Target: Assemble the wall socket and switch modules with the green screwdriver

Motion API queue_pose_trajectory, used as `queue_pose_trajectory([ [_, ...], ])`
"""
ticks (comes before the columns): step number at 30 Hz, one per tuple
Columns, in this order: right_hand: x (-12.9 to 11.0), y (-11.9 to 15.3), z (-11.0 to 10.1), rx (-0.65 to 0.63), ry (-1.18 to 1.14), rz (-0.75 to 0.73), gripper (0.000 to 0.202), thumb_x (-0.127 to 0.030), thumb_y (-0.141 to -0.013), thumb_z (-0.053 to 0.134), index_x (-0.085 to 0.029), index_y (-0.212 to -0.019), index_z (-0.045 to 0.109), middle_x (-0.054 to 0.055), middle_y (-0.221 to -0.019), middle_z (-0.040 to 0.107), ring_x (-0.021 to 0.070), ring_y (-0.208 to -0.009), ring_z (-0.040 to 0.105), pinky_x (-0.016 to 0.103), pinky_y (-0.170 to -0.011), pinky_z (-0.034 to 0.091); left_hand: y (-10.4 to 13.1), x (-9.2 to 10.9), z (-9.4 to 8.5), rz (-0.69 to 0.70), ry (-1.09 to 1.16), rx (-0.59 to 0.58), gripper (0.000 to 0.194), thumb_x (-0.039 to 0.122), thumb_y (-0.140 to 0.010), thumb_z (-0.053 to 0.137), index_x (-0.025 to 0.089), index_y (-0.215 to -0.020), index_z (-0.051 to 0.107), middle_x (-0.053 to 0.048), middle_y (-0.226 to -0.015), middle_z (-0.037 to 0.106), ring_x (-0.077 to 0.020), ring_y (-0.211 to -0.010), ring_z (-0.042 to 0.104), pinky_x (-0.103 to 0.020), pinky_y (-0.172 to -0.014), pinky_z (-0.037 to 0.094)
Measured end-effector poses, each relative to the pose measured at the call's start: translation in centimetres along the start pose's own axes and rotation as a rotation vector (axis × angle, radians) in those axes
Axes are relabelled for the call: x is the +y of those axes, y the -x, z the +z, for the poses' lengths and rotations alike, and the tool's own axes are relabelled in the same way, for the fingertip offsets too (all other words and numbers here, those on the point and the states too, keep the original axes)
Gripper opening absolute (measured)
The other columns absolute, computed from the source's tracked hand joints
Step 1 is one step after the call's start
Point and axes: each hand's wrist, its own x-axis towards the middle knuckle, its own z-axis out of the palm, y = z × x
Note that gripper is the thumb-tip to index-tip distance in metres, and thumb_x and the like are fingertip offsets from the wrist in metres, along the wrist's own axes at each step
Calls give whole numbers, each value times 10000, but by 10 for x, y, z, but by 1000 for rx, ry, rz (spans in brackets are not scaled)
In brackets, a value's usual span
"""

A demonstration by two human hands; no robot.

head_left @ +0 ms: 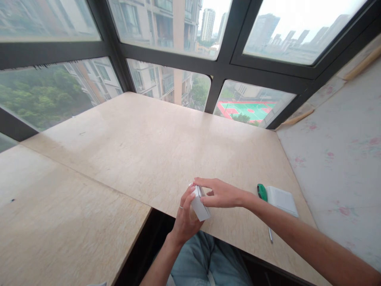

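Note:
A small white box (201, 208) is held tilted above the front edge of the stone-look counter (166, 139). My left hand (187, 216), with a ring on one finger, is wrapped round the box from the left and below. From the right, my right hand (218, 193) reaches over, its thumb and fingers touching the box's upper end and side. A dark line shows along that upper end. Part of the box is hidden behind my fingers.
On the right of the counter lie a green-handled tool (262, 192), a white flat box or pad (282, 201) and a thin metal rod (270, 235), partly behind my forearm. Dark-framed windows (172, 57) border the back; a papered wall (336, 167) stands right.

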Motion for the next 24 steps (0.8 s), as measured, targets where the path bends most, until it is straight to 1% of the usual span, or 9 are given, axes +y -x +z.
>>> queue_pose_trajectory([
  [4, 7, 3, -1, -12, -57, 4, 395, -279, -822, 652, -194, -1208, 656, 97, -1241, 664, 274, -1181, 598, 359, -912, 518, 1, -2, -1, 77, -19, -22, 801, 93, -855, 664, 193, -1531, 245, -209, -1471, 409, -300, -1435, 423, -524, -1117, 482],
  [8, 8, 5, -1, -50, -101, 9, 423, -288, -791, 700, -220, -1208, 679, 96, -1311, 644, 302, -1299, 542, 370, -929, 540, 3, -3, -1, 125, -35, -33, 784, 79, -859, 646, 184, -1531, 255, -210, -1474, 411, -317, -1453, 399, -542, -1129, 467],
  [12, 10, 8, -4, -64, -94, 8, 541, -315, -775, 725, -227, -1301, 637, 121, -1432, 578, 336, -1404, 454, 434, -1005, 508, 4, -3, -2, 156, -54, -45, 772, 91, -871, 637, 183, -1533, 249, -208, -1478, 413, -324, -1456, 394, -557, -1115, 478],
  [13, 10, 8, -4, -60, -78, 6, 561, -315, -772, 727, -219, -1315, 626, 132, -1450, 563, 341, -1407, 451, 443, -1012, 503, 3, -3, -2, 160, -60, -44, 769, 90, -870, 638, 177, -1530, 252, -210, -1475, 419, -324, -1454, 398, -554, -1114, 480],
  [15, 8, 8, -4, -40, -29, -18, 542, -283, -773, 709, -202, -1302, 620, 142, -1422, 580, 332, -1351, 508, 436, -989, 515, 2, -3, -2, 166, -68, -39, 768, 89, -863, 645, 168, -1524, 262, -213, -1468, 430, -325, -1451, 405, -545, -1116, 482],
  [18, 3, 7, 0, -12, 76, -88, 427, -175, -776, 619, -182, -1203, 628, 116, -1233, 670, 275, -1140, 632, 410, -923, 536, 0, -2, -1, 163, -72, -32, 770, 85, -852, 650, 169, -1519, 275, -211, -1462, 440, -326, -1449, 410, -537, -1122, 480],
  [20, -1, 5, 4, 4, 145, -120, 393, -142, -770, 573, -166, -1160, 618, 113, -1151, 686, 255, -1047, 653, 421, -916, 533, -1, -2, -1, 158, -79, -28, 774, 81, -850, 649, 177, -1519, 274, -208, -1461, 442, -323, -1446, 417, -537, -1121, 481],
  [22, -3, 5, 9, 21, 201, -131, 396, -142, -783, 541, -141, -1175, 600, 145, -1176, 678, 272, -1083, 645, 453, -957, 517, 0, -1, 0, 157, -90, -23, 782, 74, -846, 650, 188, -1520, 270, -202, -1460, 444, -319, -1440, 426, -538, -1113, 490],
  [24, -3, 6, 13, 37, 249, -126, 429, -155, -812, 502, -109, -1232, 578, 192, -1270, 650, 304, -1208, 605, 491, -1034, 479, 0, -1, 1, 155, -96, -22, 781, 60, -840, 646, 190, -1515, 275, -200, -1458, 441, -319, -1435, 432, -542, -1107, 495],
])
